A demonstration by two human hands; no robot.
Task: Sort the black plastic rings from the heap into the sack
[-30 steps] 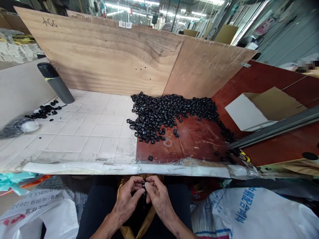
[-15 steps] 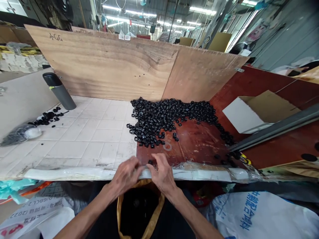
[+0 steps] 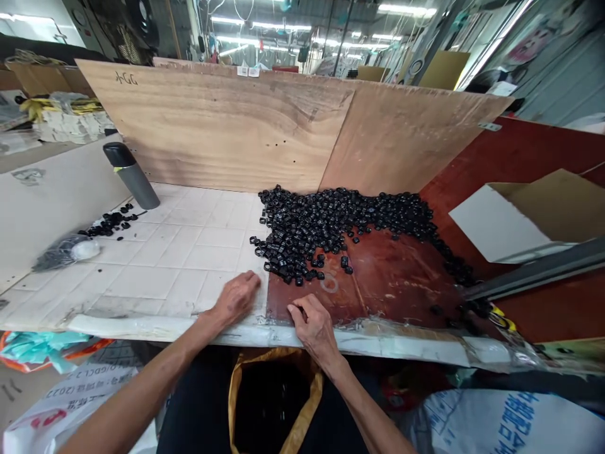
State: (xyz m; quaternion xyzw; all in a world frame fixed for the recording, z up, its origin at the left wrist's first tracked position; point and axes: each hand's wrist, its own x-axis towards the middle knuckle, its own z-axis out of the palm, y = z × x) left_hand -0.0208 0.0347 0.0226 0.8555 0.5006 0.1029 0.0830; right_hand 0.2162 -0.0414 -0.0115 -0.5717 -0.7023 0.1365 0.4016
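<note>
A heap of small black plastic pieces (image 3: pixel 307 227), which look like little square loops, lies on the worktop against the back board. My left hand (image 3: pixel 239 297) is over the pale tiled part of the table, just short of the heap's near-left edge, its fingers curled together. Whatever its fingertips may hold is hidden. Above the reddish-brown board (image 3: pixel 397 284), near the front edge, my right hand (image 3: pixel 314 325) has its thumb and forefinger drawn together, and I cannot make out anything between them. Below, between my legs, an open yellow-rimmed bag (image 3: pixel 234 397) has a dark inside.
A grey bottle (image 3: pixel 137 183) with a black lid stands at the left. Near it lie loose black pieces (image 3: pixel 111 222) and a clear plastic bag (image 3: pixel 61 252). An open carton (image 3: pixel 501 224) and a grey metal bar (image 3: pixel 539 268) are at the right. A plywood board (image 3: pixel 227 126) closes the back.
My hands have moved apart; the left has gone forward toward the heap. The black piece seen between them before no longer shows. The view has shifted slightly.
</note>
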